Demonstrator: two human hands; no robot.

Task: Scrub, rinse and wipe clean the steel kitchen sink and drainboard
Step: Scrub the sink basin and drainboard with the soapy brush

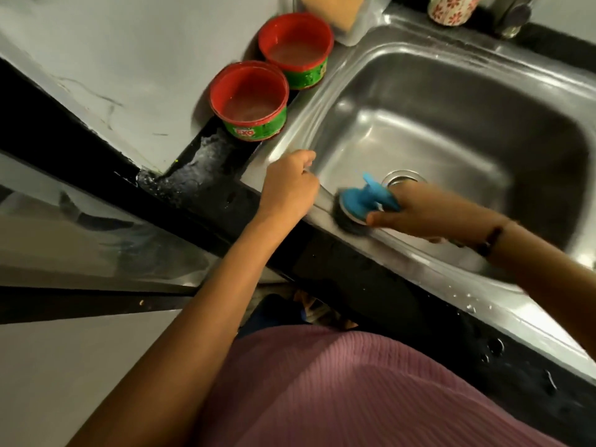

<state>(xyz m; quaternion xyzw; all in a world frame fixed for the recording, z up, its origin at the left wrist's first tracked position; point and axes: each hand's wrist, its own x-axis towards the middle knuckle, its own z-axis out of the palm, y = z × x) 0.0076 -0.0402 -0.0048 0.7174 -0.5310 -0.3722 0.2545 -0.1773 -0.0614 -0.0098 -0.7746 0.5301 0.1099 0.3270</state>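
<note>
The steel sink [451, 101] fills the upper right, its round drain [403, 178] partly hidden behind my right hand. My right hand [416, 211] is shut on a blue-handled steel-wool scrubber [361, 204], whose dark pad presses on the sink's near-left rim. My left hand [290, 185] rests on the rim's left corner with its fingers curled and nothing visible in them. Motion blur softens both hands.
Two red-and-green soap tubs [250, 104] [295, 50] stand at the sink's left edge on the black wet counter [200, 166]. A sponge in a clear holder [338, 14], a flowered cup [451, 9] and the tap base [512, 17] sit behind the sink.
</note>
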